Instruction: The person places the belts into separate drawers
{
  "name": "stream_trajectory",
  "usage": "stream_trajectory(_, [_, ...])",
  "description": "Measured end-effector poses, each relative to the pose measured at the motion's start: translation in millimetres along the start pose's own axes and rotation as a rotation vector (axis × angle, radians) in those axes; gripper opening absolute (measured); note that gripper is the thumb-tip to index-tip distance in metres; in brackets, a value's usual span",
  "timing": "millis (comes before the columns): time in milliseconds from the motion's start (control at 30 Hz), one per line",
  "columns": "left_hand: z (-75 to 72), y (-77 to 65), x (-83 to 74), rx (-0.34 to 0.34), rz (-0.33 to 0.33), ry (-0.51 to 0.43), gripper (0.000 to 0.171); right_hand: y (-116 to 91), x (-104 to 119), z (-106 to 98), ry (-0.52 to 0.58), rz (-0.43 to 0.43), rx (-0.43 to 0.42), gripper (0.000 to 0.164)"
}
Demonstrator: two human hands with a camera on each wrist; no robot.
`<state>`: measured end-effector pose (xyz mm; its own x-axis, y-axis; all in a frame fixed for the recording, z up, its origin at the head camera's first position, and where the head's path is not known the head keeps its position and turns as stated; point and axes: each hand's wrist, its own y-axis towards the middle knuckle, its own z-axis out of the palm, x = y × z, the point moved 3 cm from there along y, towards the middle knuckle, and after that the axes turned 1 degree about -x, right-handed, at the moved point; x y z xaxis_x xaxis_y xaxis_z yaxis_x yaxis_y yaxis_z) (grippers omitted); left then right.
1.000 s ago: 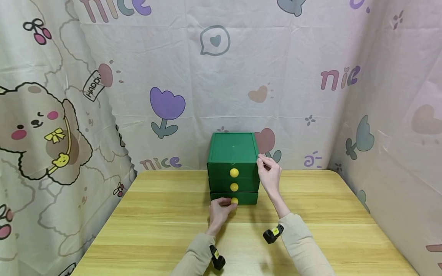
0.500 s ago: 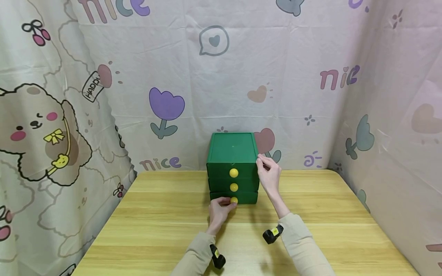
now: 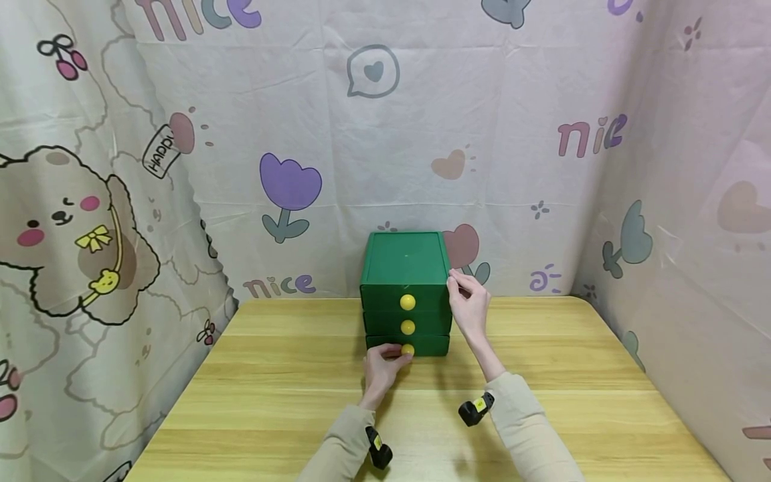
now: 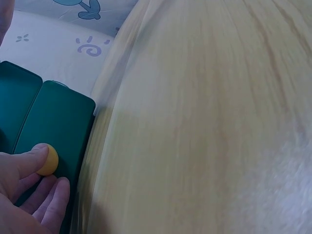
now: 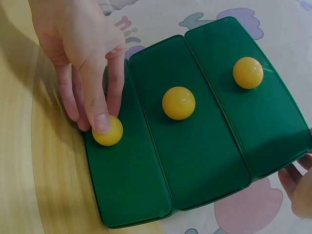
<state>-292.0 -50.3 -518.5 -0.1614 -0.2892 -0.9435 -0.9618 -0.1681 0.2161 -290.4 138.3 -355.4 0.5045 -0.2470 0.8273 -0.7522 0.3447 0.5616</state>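
A green cabinet of three stacked drawers stands at the back of the table, each drawer front bearing a round yellow knob. My left hand pinches the lowest knob between thumb and fingers; its thumb lies on the knob in both wrist views. The bottom drawer sits nearly flush with the fronts above it. At the cabinet's upper right front edge, my right hand grips the corner with curled fingers. The middle knob and top knob are untouched.
Pale wooden tabletop surrounds the cabinet in front and at both sides. Behind it hangs a printed curtain, close to the cabinet's back. A black wrist camera is strapped to the left wrist, another to the right.
The bottom drawer has slid in very slightly, with the left hand staying on its knob. My right hand keeps its place on the cabinet's corner.
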Motion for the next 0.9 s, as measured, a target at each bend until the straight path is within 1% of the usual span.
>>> stream_trajectory(400, [-0.6, -0.1, -0.9, -0.006, 0.0, 0.018, 0.02, -0.2, -0.1, -0.1, 0.001, 0.001, 0.005, 0.025])
stream_trajectory(900, [-1.6, 0.9, -0.6, 0.022, 0.012, 0.015, 0.021, 0.6, -0.7, -0.2, -0.003, -0.001, 0.004, 0.025])
